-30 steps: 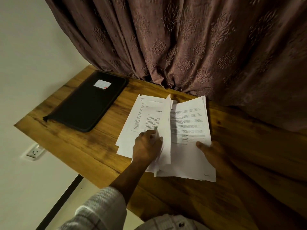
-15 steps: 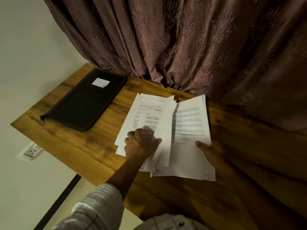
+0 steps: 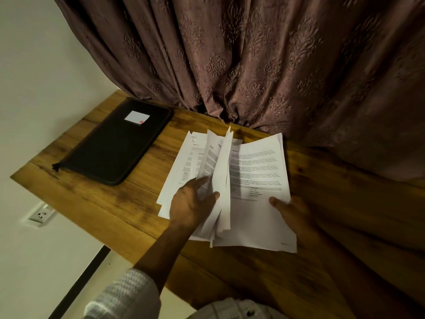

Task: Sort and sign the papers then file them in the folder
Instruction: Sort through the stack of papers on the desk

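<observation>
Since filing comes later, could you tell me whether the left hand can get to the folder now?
Probably yes: the folder lies left of the papers with only bare table between, though the left hand is holding some of them up.

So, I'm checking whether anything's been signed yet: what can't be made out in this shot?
Head view:
- Print on the papers: too small and blurred to read; signatures cannot be told.
- Lower left sheets: covered by the lifted sheets and the left hand.
- Fingers of the right hand: hidden by the stack and shadow.
- The folder: closed, contents hidden; its label too small to read.
</observation>
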